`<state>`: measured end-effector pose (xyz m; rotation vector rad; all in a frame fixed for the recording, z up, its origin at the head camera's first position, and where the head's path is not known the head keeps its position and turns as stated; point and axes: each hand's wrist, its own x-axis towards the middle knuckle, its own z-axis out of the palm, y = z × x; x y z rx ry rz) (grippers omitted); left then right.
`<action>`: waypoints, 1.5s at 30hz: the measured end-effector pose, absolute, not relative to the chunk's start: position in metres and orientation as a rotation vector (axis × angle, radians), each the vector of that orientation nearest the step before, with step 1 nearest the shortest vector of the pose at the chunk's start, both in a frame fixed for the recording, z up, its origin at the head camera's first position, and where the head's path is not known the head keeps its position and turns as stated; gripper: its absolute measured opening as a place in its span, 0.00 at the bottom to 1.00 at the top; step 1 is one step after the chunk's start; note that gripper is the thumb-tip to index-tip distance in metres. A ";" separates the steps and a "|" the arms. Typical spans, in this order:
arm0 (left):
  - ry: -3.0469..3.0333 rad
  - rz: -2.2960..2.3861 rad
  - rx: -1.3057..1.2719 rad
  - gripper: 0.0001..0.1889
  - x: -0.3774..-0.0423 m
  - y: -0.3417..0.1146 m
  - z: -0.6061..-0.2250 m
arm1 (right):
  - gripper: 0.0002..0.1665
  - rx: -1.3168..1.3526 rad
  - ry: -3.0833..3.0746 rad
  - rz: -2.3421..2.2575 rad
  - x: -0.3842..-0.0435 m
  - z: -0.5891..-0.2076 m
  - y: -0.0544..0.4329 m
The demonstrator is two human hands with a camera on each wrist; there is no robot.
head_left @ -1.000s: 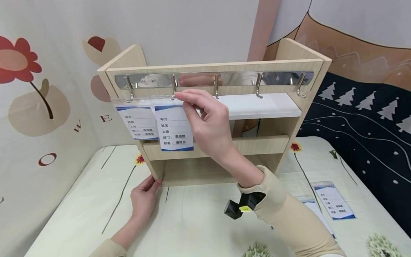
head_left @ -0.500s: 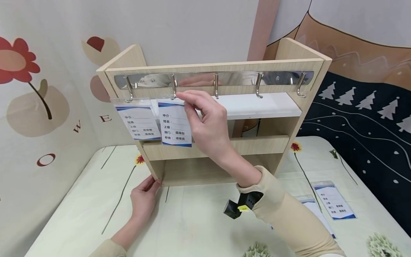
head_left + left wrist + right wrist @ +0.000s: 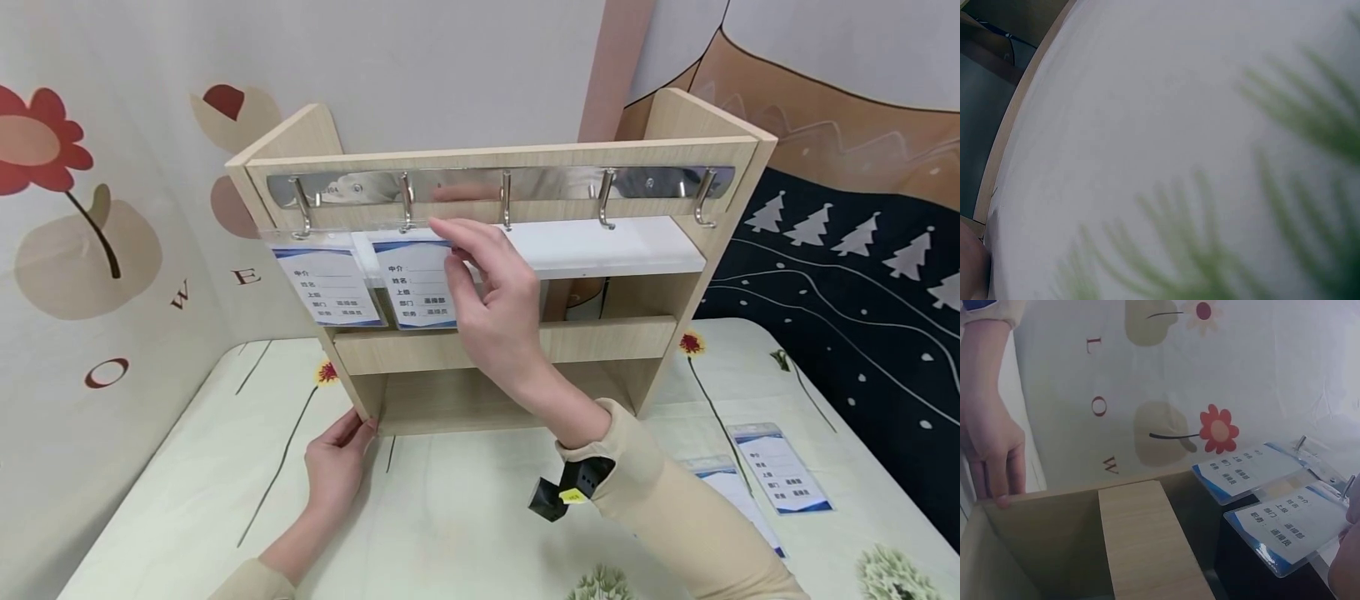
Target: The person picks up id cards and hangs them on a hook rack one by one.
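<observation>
A light wooden shelf (image 3: pixel 450 158) with a metal hook rail (image 3: pixel 555 183) stands before me. My left hand (image 3: pixel 337 467) grips the lower front corner of its left side panel. A name badge (image 3: pixel 416 283) in a clear sleeve is at the second hook from the left. My right hand (image 3: pixel 498 308) pinches this badge near its upper right, hiding part of it. Beside it, another badge (image 3: pixel 326 283) hangs from the leftmost hook. In the right wrist view, both badges tilt outward from their hooks, and right fingers (image 3: pixel 1347 562) touch the nearer badge's edge.
Two more badges lie on the floral cloth to the right, one (image 3: pixel 780 468) in full view, another (image 3: pixel 738 500) partly under the right sleeve. Three hooks to the right hold nothing. A white board (image 3: pixel 615 246) lies behind the rail.
The right hand has shifted slightly right, carrying the second badge along; its lower edge has swung back and up. The gap between the two hung badges is wider. The left hand stays put.
</observation>
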<state>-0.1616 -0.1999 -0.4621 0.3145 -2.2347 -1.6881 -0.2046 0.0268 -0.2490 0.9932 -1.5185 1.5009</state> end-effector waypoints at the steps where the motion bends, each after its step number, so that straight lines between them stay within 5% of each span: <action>1: -2.233 -1.691 0.314 0.20 -0.162 -0.200 -0.462 | 0.19 0.990 -1.519 1.482 -0.204 -0.250 0.028; 22: -2.238 -1.690 0.335 0.20 -0.160 -0.200 -0.461 | 0.15 1.013 -1.578 1.475 -0.195 -0.289 0.092; 45: -2.204 -1.712 0.327 0.20 -0.161 -0.198 -0.460 | 0.24 0.813 -1.872 1.465 -0.160 -0.345 0.176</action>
